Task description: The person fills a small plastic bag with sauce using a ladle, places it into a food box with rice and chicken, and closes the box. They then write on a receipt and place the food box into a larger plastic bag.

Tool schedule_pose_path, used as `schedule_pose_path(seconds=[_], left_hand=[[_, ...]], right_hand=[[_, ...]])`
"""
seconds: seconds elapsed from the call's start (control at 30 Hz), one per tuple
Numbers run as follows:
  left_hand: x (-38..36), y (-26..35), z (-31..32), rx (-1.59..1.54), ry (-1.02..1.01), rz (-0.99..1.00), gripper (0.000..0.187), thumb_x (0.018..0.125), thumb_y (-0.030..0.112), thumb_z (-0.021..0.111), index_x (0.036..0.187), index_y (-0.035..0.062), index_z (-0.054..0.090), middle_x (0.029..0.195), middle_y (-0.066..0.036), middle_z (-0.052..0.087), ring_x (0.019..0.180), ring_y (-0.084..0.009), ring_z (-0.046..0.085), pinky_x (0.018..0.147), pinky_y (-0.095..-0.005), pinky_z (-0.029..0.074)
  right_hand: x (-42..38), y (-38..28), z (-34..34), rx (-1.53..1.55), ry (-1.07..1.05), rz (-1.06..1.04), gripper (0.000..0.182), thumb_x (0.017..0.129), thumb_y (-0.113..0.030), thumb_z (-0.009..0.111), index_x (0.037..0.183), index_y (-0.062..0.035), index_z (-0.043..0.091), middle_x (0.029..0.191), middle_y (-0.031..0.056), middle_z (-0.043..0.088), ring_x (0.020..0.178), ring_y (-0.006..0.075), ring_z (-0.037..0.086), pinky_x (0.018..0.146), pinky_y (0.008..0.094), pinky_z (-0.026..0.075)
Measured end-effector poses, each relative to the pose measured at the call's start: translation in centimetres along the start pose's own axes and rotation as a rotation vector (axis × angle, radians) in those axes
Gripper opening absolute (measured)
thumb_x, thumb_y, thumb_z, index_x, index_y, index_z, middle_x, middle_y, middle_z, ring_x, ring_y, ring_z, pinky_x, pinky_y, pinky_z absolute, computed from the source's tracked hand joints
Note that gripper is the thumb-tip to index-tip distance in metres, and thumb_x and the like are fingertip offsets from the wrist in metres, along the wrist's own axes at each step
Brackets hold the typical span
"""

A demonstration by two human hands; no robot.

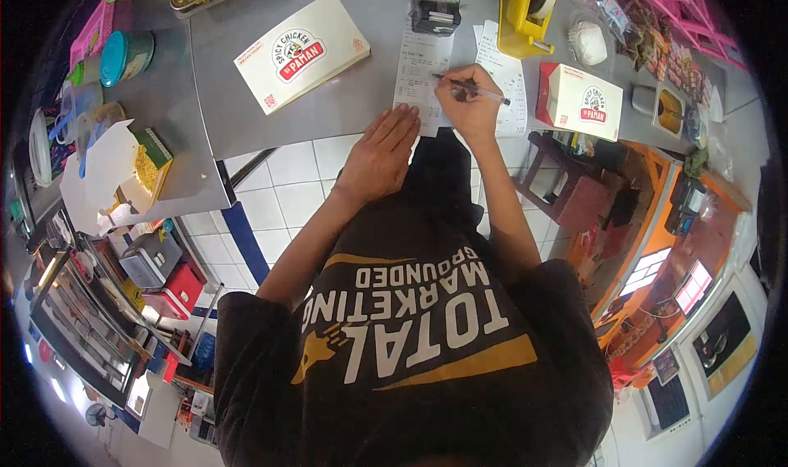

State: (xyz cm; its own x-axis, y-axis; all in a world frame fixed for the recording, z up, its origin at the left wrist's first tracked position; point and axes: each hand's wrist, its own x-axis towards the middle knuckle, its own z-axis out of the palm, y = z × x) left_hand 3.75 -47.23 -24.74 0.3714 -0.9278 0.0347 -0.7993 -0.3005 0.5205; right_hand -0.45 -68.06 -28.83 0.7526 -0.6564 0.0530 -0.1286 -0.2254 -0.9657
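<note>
My right hand (469,102) is closed around a pen (484,93), its tip down on a long printed receipt (420,57). Flat against the lower left edge of that paper rests my left hand (380,155), fingers stretched out along the table edge. More printed slips (510,77) lie under and beside my right hand. A closed white food box (302,52) with a "Spicy Chicken" logo sits to the left of the receipt. On the right stands a smaller box (584,102) with the same logo.
A yellow tape dispenser (517,20) and a black device (437,6) stand at the back of the steel table (226,73). At left are a teal-lidded tub (127,57) and an open box with yellow food (146,169). A metal container (669,110) sits far right.
</note>
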Motion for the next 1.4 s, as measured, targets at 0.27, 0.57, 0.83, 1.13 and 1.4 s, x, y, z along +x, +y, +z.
schedule_pose_path(seconds=[0.27,0.57,0.83,1.13,1.4], left_hand=[[0.0,0.0,0.0,0.011,0.001,0.001,0.054,0.085,0.012,0.062,0.136,-0.0061,0.055,0.15,-0.019,0.049,0.146,-0.0327,0.04,0.123,-0.0473,0.031],[0.0,0.1,0.1,0.022,0.018,0.004,0.057,0.083,0.011,0.063,0.137,-0.0055,0.055,0.151,-0.018,0.049,0.146,-0.0326,0.04,0.123,-0.0471,0.031],[0.0,0.0,0.1,0.029,0.02,0.01,0.057,0.083,0.012,0.064,0.137,-0.005,0.055,0.151,-0.018,0.048,0.146,-0.0324,0.04,0.122,-0.0471,0.032],[-0.1,0.0,0.3,0.012,0.016,-0.002,0.054,0.085,0.011,0.062,0.136,-0.0049,0.056,0.151,-0.018,0.049,0.146,-0.0328,0.04,0.122,-0.047,0.033],[-0.5,0.1,0.1,0.008,0.008,0.001,0.056,0.084,0.009,0.062,0.137,-0.0057,0.054,0.15,-0.019,0.049,0.145,-0.0325,0.041,0.121,-0.0468,0.035]], right_hand=[[-0.3,-0.4,-0.1,-0.039,-0.007,0.01,0.014,0.077,-0.002,0.077,0.086,-0.0027,0.066,0.08,0.007,0.071,0.073,0.0123,0.068,0.065,0.0259,0.054],[-0.5,-0.2,-0.3,-0.047,-0.074,-0.035,0.016,0.084,0.002,0.076,0.09,-0.0018,0.061,0.091,0.0072,0.072,0.079,0.0089,0.065,0.066,0.0238,0.052],[-1.3,-0.2,-0.1,-0.012,0.019,-0.049,0.015,0.075,-0.001,0.077,0.085,-0.0034,0.066,0.08,0.0076,0.069,0.071,0.0146,0.067,0.064,0.028,0.053],[-2.5,-1.0,-0.8,-0.084,-0.101,-0.07,0.019,0.08,0.004,0.075,0.087,-0.0014,0.059,0.09,0.0084,0.072,0.081,0.0106,0.066,0.074,0.0257,0.054],[-2.7,-1.2,-0.8,-0.125,-0.081,-0.033,0.017,0.08,0.003,0.075,0.087,-0.0008,0.06,0.087,0.0084,0.072,0.08,0.0116,0.066,0.073,0.0268,0.054]])
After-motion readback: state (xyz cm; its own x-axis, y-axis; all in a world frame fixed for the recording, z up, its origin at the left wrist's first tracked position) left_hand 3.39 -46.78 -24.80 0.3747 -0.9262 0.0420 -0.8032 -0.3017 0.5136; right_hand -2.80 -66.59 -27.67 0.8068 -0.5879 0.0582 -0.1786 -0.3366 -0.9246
